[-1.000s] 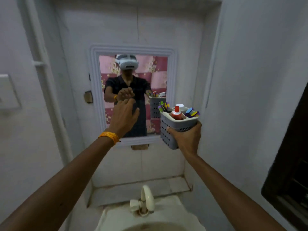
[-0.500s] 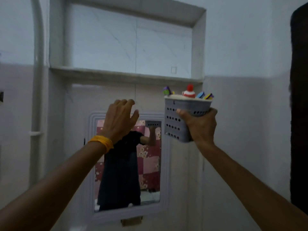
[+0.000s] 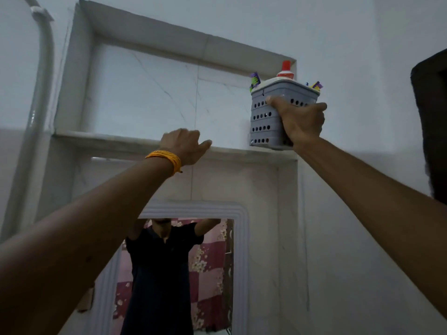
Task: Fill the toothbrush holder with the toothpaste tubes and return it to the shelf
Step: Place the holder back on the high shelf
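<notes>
Grey holder (image 3: pixel 266 117) in right hand (image 3: pixel 301 120) at shelf (image 3: pixel 116 139) edge.

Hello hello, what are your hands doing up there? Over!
Right hand gripping the grey holder, at the shelf's right end. Left hand empty, on the shelf edge. Nothing in the way.

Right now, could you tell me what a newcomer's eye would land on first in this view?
The grey perforated toothbrush holder, gripped in the right hand at the right end of the recessed shelf, with a red-capped tube poking out on top. Next, the orange wristband on the left hand, which rests on the shelf's edge.
</notes>
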Available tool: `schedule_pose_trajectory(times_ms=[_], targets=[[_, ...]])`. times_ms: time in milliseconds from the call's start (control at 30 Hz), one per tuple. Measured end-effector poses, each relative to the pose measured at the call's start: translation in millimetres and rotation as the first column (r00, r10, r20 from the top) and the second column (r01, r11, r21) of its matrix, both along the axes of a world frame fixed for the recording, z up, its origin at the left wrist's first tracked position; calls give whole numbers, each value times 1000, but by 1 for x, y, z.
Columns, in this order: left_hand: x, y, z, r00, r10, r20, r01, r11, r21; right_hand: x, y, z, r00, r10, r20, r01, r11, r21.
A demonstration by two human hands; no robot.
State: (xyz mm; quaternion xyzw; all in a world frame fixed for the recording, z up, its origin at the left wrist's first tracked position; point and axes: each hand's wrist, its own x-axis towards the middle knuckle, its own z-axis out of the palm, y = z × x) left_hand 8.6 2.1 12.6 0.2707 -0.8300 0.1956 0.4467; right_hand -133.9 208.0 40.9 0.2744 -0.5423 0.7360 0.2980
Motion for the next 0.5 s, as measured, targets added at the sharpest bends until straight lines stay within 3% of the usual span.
schedule_pose_trajectory(times_ms=[100, 500], targets=[[-7, -14, 5, 988, 64, 140, -72, 996, 53, -14, -20, 13, 999, -21, 26, 21, 999, 26], [-13, -26, 14, 983, 104, 152, -108, 994, 23, -48, -87, 22, 989, -139, 49, 129, 977, 167]])
